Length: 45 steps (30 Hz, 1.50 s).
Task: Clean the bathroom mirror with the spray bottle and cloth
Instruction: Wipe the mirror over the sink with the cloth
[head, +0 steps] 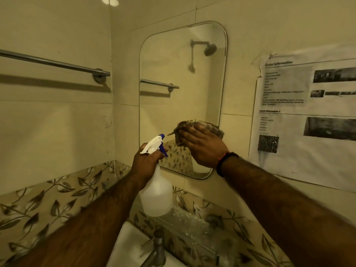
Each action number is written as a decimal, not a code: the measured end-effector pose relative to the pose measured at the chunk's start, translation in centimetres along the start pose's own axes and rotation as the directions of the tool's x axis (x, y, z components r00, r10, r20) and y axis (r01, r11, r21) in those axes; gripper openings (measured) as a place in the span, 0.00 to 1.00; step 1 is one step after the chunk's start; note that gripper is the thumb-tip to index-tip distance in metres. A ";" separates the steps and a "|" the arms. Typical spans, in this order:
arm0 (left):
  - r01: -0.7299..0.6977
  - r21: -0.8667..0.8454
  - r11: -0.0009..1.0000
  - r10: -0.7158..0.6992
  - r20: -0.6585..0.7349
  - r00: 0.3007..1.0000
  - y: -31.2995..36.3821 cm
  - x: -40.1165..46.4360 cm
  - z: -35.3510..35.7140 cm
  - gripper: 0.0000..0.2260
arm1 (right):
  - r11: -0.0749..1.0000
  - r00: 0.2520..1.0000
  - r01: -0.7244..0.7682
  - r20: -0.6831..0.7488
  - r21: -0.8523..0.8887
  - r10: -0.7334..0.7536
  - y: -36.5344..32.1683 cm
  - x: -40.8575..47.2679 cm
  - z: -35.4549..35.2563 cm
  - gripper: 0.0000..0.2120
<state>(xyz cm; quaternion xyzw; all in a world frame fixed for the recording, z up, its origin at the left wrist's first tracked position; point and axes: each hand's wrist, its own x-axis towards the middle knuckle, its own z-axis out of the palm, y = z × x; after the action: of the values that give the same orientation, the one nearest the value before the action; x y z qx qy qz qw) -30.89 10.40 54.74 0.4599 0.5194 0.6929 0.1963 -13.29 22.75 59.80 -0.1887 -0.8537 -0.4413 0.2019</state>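
A tall mirror with rounded corners hangs on the tiled wall ahead. My right hand presses a brownish cloth flat against the mirror's lower part, fingers spread over it. My left hand grips the neck of a translucent white spray bottle with a white and blue trigger head, held upright just left of the mirror's lower edge. The nozzle points toward the glass.
A metal towel bar runs along the left wall. Printed paper sheets are taped to the wall right of the mirror. Below are a glass shelf, a metal tap and a white basin.
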 end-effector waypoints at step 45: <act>0.042 0.055 0.998 -0.040 -0.037 0.999 -1.2 -0.9 -1.7 0.22 | 0.945 0.985 0.158 0.017 0.286 -0.170 -9.7 -3.9 4.2 0.25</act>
<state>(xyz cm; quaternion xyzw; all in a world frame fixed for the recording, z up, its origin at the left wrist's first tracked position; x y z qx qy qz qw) -32.11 9.20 53.23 0.4418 0.5511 0.6824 0.1882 -15.58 20.46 49.01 -0.0951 -0.9249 -0.3255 0.1719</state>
